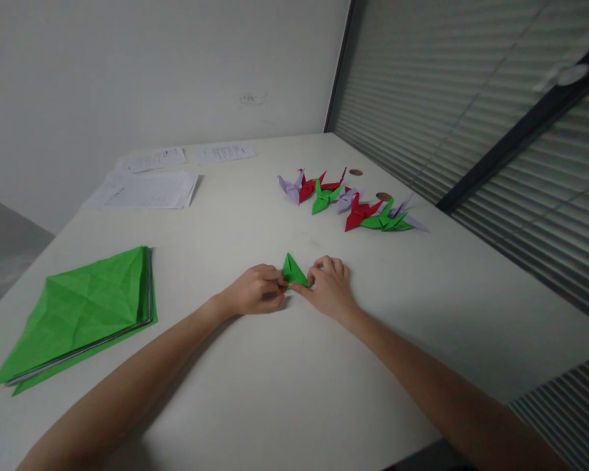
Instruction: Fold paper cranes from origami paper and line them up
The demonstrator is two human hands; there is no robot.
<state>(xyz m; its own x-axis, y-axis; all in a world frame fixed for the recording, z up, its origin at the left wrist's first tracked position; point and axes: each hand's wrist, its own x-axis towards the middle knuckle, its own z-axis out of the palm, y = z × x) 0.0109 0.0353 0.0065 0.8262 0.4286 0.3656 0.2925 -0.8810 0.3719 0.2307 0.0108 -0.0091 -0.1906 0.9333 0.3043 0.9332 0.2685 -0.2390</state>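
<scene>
A small piece of folded green origami paper (293,271) is between my two hands near the middle of the white table (255,386). Its pointed tip faces away from me, and a slit runs down its front. My left hand (260,288) pinches its left lower edge with curled fingers. On the other side, my right hand (330,282) grips the right lower corner, thumb along the bottom edge. My fingers cover part of the lower edge.
Several folded paper cranes (357,212) in red, green and lilac cluster at the back right, near two round holes in the tabletop. A stack of creased green paper sheets (93,301) lies at left. Printed papers (147,190) rest farther back. Window blinds (422,98) border the right side.
</scene>
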